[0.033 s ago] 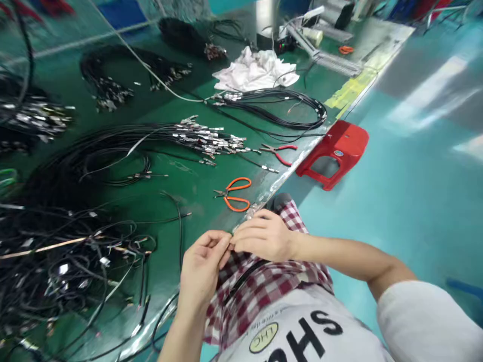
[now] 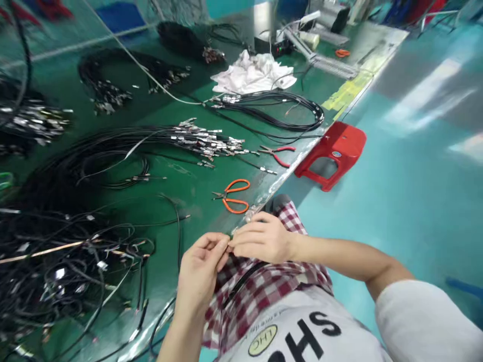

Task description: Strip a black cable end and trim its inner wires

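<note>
From where I stand, a person in a white printed T-shirt (image 2: pixel 298 332) and plaid trousers (image 2: pixel 264 296) is beside a long green desk (image 2: pixel 204 213), both bare hands brought together over its near edge, just above the lap. The left hand (image 2: pixel 198 264) has thumb and forefinger nearly meeting, and the right hand (image 2: pixel 264 239) comes in against them from three o'clock with its fingers curled. Anything in the grip sits right where the fingertips meet, too small and too covered to make out, so I can't tell whether either grip is closed on something. Taking those fingertips as the clock's centre, orange-handled snips (image 2: pixel 225 194) lie just off at twelve, their handles spread apart. A black cable (image 2: pixel 178 236) curves down the desk at nine, near the left hand. Farther out toward nine sprawls a thick tangle of wires (image 2: pixel 64 261). Between eleven and twelve, a bundle of black cables (image 2: pixel 207 141) ends in a cluster of shiny metal tips. Red-handled pliers (image 2: pixel 275 151) rest at one, close to the edge, with a loose coil of cable (image 2: pixel 320 116) beyond them. A crumpled white cloth (image 2: pixel 256 73) sits well off at twelve, and a red stool (image 2: pixel 345 138) stands on the floor toward two, beside the desk.
</note>
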A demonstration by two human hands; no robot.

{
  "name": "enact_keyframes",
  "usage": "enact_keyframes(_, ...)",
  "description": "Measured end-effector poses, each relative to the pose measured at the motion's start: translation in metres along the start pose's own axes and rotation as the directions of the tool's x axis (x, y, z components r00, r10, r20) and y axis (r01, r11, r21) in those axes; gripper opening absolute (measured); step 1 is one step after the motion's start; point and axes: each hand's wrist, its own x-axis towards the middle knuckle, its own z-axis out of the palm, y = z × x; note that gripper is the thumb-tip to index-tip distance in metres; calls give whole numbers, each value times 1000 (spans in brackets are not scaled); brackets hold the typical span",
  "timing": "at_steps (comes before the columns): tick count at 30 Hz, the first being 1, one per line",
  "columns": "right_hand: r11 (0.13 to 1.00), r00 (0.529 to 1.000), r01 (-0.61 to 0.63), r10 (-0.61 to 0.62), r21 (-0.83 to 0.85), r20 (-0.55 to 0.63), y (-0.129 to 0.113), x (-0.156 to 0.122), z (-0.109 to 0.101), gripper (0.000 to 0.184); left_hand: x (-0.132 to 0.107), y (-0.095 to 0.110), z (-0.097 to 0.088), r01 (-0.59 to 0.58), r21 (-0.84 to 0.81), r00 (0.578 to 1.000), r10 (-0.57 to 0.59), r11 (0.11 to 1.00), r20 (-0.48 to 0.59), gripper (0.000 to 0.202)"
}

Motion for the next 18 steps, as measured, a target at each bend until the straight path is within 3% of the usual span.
enact_keyframes(5,986,988,153,-152,-65,24,7,6,-6,11,-1,5,-8,120,-28,988,-116,992,100,28)
enact_keyframes(10,969,973,233,-231,-79,32,13,10,-6,12,-4,10,-7,223,-34,964,-215,974,158,31)
enact_keyframes(13,967,962,255,-251,-27,104,14,12,-8,15,-3,12,-8,272,-20,949,-265,962,168,34)
enact_keyframes(15,985,961,134,-157,112,227,12,14,-9,16,-3,11,-7,271,10,953,-270,963,141,39)
enact_keyframes(16,975,955,-48,-20,218,296,11,14,-10,15,-3,10,-7,246,43,963,-249,968,100,42)
enact_keyframes(17,903,916,-288,162,319,368,9,14,-9,14,-3,8,-6,198,105,978,-203,975,39,43)
enact_keyframes(18,758,830,-523,350,390,434,7,14,-8,15,-4,7,-5,120,198,993,-114,973,-39,44)
